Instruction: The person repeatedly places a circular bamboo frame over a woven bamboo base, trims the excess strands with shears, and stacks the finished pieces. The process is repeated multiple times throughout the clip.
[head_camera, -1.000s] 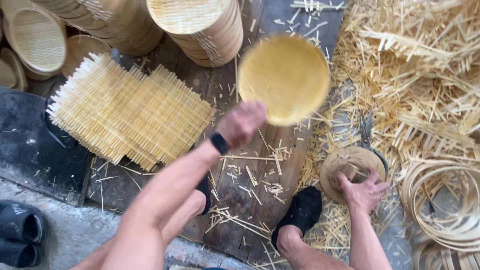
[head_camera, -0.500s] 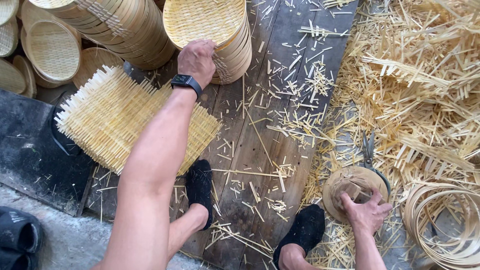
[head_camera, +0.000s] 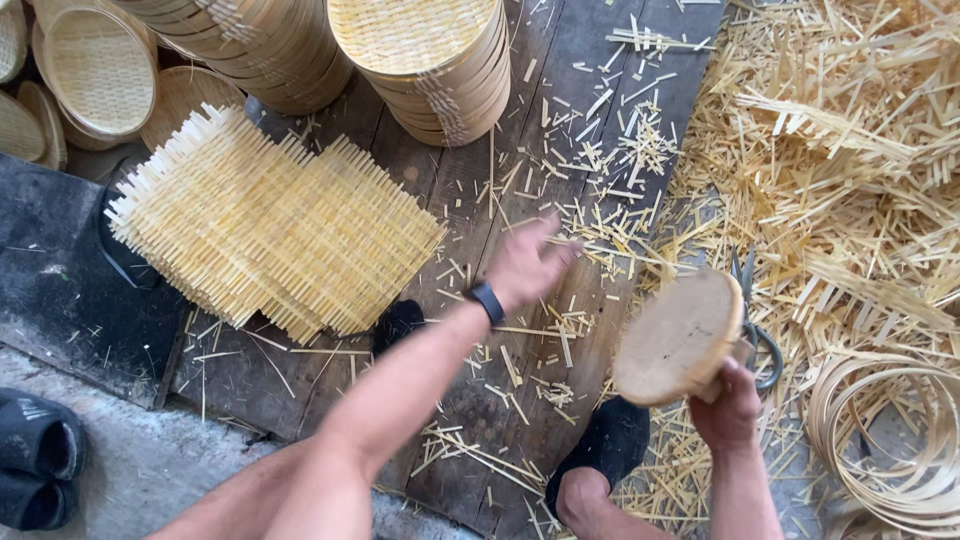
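The right hand (head_camera: 728, 408) gripped a round wooden block (head_camera: 678, 338) from below, tilted up, probably to keep it ready as a form. The left hand (head_camera: 528, 264) hung open and empty over the planks (head_camera: 560, 120), near the woven mats (head_camera: 270, 235).

Right hand (head_camera: 728, 408) grips round wooden disc (head_camera: 679, 337), tilted on edge. Left hand (head_camera: 527, 264) open, empty, above plank floor (head_camera: 560, 120). Woven bamboo mats (head_camera: 270, 230) left; stacked baskets (head_camera: 430, 60) above; scissors (head_camera: 752, 315) beside disc.
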